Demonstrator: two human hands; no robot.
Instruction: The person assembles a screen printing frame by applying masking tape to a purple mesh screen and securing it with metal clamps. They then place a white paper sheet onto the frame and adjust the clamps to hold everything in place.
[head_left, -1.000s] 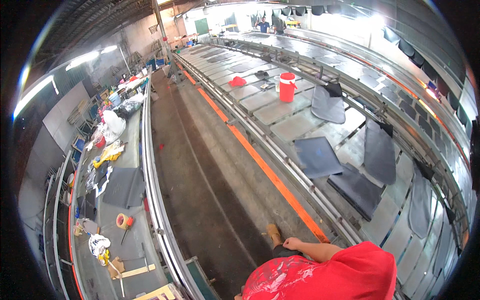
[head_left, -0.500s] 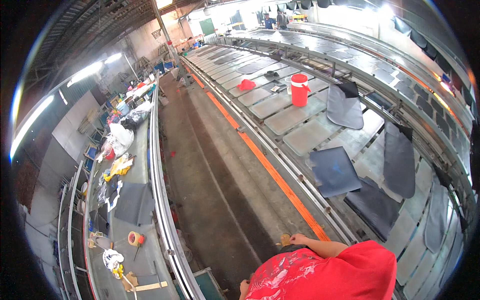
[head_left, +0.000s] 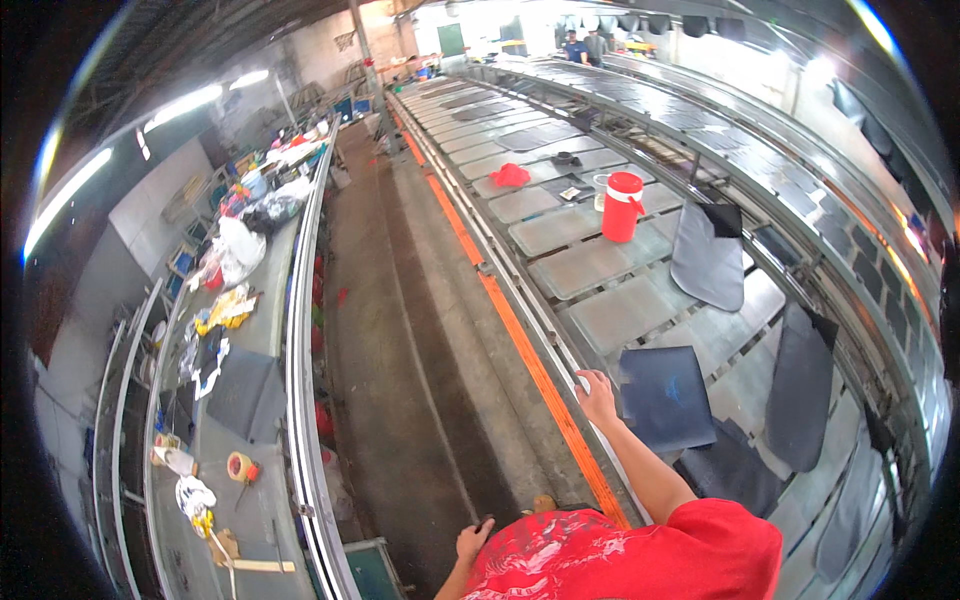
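Right hand (head_left: 597,396): fingers loosely bent at the rail (head_left: 562,362), contact unclear; black sheet (head_left: 665,400) lies at its three o'clock. Left hand (head_left: 472,539), at seven: fingers curled, grip unclear.

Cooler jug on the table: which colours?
The cooler jug is red with a white upper band, best seen in head view.

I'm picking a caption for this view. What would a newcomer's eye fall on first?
Probably the wearer's bright red shirt at the bottom, then the red jug standing on the long table at right. An orange strip runs alongside that table, and the right hand is near the table's edge.
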